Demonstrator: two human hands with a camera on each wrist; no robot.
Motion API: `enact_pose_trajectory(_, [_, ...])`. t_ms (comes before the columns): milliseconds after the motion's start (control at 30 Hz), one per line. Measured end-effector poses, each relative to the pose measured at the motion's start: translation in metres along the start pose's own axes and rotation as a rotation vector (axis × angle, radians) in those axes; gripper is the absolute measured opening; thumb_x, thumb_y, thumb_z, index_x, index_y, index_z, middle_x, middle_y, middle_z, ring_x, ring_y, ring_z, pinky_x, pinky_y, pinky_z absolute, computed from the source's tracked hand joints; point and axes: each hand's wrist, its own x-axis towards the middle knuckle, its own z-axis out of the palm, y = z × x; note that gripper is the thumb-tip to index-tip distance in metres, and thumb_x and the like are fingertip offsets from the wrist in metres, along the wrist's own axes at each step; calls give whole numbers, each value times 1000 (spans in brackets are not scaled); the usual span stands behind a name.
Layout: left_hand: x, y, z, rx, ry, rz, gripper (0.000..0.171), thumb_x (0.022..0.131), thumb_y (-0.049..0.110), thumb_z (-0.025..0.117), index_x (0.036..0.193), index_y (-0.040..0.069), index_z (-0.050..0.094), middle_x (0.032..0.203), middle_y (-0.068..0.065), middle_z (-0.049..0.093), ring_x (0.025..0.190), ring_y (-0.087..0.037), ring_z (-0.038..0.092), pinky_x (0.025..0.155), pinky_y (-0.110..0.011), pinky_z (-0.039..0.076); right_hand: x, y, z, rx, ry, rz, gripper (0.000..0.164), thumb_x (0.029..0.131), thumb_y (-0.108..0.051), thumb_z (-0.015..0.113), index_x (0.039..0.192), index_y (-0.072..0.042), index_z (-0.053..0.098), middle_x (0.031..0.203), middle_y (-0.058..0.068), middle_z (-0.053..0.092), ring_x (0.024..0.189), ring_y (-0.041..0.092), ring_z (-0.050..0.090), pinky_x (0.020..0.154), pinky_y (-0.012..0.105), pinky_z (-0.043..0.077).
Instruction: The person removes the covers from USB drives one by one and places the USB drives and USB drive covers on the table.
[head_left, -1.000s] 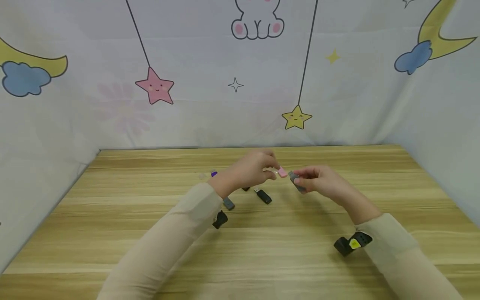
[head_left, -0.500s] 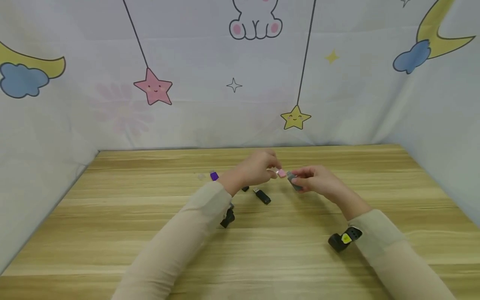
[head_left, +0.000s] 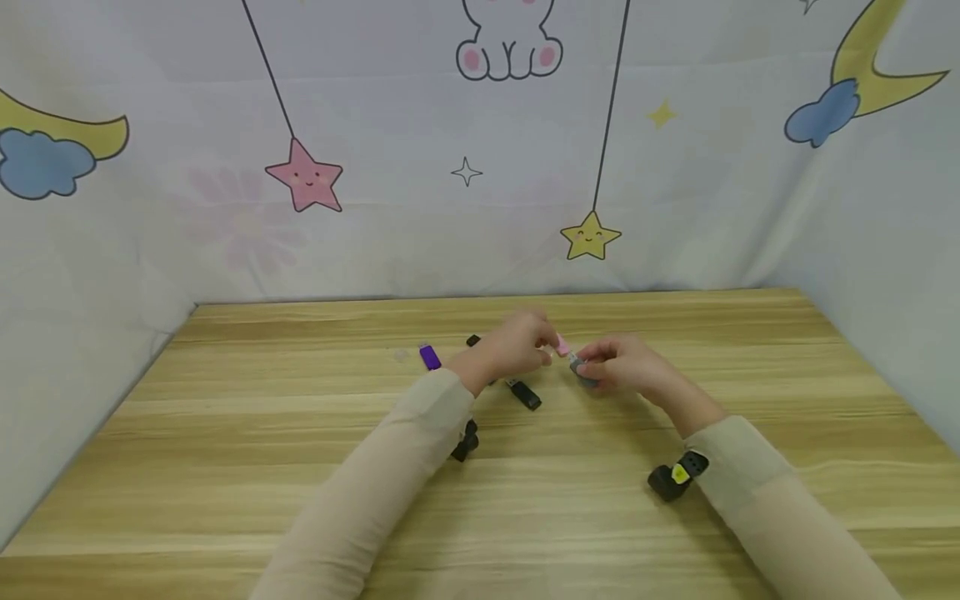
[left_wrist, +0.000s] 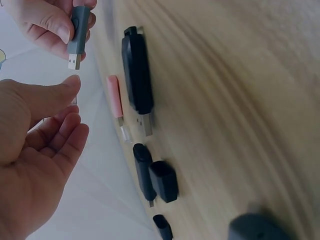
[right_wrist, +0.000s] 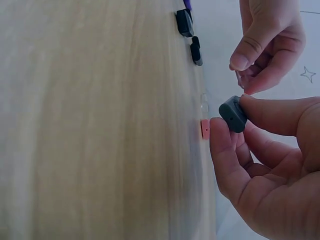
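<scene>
Wooden table [head_left: 225,467], several USB sticks strewn mid-table. Right hand [head_left: 626,367] pinches a grey stick [left_wrist: 78,30] between thumb and forefinger, metal plug bare and pointing toward the left hand [head_left: 513,343], held just above the table centre. Left hand's fingers are loosely curled, nothing clamped that I can make out; thumb tip near the plug, not touching.

A pink stick [left_wrist: 114,97] lies on the table just beyond both hands.

Risks, as judged: the grip sits on the grey stick's back end only, so it could pivot or drop among the black sticks [head_left: 525,393]. A sleeve could sweep the purple stick [head_left: 430,357].

Hard to tell: the small clear piece [left_wrist: 126,134] at the pink stick's tip, possibly a cap. The head view blurs the fingertips.
</scene>
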Motion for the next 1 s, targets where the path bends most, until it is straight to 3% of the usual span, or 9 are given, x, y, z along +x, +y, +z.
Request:
enact_pose_trajectory(367, [8,-2,11,41,-25,-25,21,87,0,64,106,2,73,100,-11,64,84,-17,51,73,-25,44,3,4,2,-32,-18,12,34,93,-7,60,121,13,57,110,18,62,87,16,59,74,29,56])
enact_pose_trajectory(667, [9,-2,15,64,-38,-21,21,87,-1,60,102,0,74,109,-13,67,102,-23,61,89,-30,49,4,3,2,-63,-7,40,33,92,-9,63,117,11,60,104,14,63,84,15,58,70,28,55])
enact_pose_trajectory(1000, [11,2,16,68,-72,-51,23,85,-1,62,106,-1,73,114,-13,67,108,-24,61,93,-31,49,5,3,4,-89,-13,49,29,91,-8,64,113,11,62,103,15,64,81,16,60,68,29,55])
